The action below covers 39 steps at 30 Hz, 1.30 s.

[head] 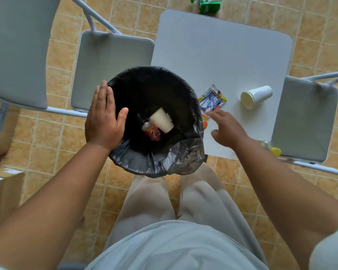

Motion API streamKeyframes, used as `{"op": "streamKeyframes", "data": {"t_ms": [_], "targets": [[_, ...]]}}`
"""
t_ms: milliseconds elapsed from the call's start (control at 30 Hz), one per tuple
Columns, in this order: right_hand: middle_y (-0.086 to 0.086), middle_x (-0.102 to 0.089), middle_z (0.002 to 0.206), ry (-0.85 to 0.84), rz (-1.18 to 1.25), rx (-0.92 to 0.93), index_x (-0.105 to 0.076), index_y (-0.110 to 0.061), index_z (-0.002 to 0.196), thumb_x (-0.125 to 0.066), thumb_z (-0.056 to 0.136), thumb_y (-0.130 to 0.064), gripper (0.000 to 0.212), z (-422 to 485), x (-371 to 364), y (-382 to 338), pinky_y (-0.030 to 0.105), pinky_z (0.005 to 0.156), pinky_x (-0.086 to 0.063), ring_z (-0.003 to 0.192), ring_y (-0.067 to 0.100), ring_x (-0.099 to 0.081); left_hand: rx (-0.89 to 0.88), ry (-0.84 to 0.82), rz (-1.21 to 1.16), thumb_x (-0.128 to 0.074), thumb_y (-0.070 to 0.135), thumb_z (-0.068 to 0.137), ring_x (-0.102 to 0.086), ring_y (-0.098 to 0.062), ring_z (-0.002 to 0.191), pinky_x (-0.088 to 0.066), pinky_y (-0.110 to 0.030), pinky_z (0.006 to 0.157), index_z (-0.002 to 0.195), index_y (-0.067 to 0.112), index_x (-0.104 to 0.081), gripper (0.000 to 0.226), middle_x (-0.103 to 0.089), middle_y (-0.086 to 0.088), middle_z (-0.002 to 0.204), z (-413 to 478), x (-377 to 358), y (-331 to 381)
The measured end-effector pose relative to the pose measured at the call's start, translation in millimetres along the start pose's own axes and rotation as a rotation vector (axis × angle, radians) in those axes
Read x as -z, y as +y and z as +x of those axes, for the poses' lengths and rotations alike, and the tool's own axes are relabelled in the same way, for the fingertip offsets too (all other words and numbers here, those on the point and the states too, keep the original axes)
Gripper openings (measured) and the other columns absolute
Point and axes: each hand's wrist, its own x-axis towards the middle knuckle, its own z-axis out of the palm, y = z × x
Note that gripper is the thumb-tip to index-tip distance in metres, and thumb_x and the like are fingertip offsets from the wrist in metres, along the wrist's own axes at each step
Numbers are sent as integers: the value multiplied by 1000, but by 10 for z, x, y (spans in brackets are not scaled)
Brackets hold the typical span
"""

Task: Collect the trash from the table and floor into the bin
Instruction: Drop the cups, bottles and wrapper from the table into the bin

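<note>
Head view: the step in hand is judged to be the pick-up of the wrappers from the table (pixel 222 51). The right hand (pixel 227 129) is held over the table edge nearest the bin (pixel 164 162), its fingers (pixel 216 114) spread, loosely bent and empty, the tips just beside a blue-and-silver gum packet (pixel 212 99) that lies across an orange-and-yellow wrapper (pixel 204 118). The left hand (pixel 103 117) is laid flat on the bin rim, fingers straight and together, nothing gripped; the bin is thereby steadied. Both wrappers are thin, glossy, crinkled film lying flat on a smooth, hard white surface, so a pinch from above is likely to slip; it is recommended that they be slid together to the table edge, which appears close against the bin, and pinched there or swept straight in. The bin is round and lined with a soft black plastic bag folded over the rim; a white paper cup (pixel 162 119) and a small red-labelled bottle (pixel 152 132) are lying at the bottom. A second cup (pixel 256 96), light, stiff and tapered, is lying on its side on the table and may roll if knocked. A green container (pixel 209 5) is seen on the tiled floor beyond the table
</note>
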Motion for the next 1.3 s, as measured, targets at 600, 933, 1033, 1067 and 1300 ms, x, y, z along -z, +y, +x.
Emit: {"op": "streamKeyframes", "data": {"t_ms": [600,933,1033,1067,1300], "targets": [[15,-62,100,470,254,-120,-58,-4,103,-61,95,-23,21,-54,104,-287,43,77,-49,89,31,-58,4,-1,6,-28,50,102,-10,-26,154,-12,-36,123,157,6,-18,71,-11,-9,167,-2,9,4],[15,-70,107,934,378,293,-56,4,127,-54,100,-19,35,-356,942,-1169,11,86,-45,91,15,-65,-12,-12,-4,-30,49,102,-11,-27,154,-10,-34,123,157,5,-18,71,-13,-11,166,3,14,-2],[-3,-72,101,543,427,258,-54,-14,126,-58,96,-24,32,-197,744,-1479,30,85,-54,87,16,-69,-11,-9,-4,-31,49,102,-11,-27,154,-10,-34,123,157,6,-18,71,-12,-10,167,4,21,-8],[-3,-71,102,408,378,236,-54,-18,124,-58,95,-27,30,-124,627,-1546,37,83,-54,90,21,-68,-11,-9,-4,-31,48,102,-11,-27,154,-10,-34,123,157,6,-17,70,-12,-10,167,4,22,-10],[8,-53,83,13,-211,260,-44,-17,122,-59,92,-8,35,281,-154,-1663,37,50,-40,68,32,-54,-14,-1,-7,-31,48,102,-12,-28,154,-9,-32,122,157,5,-18,70,-13,-11,166,7,5,-16]]}}
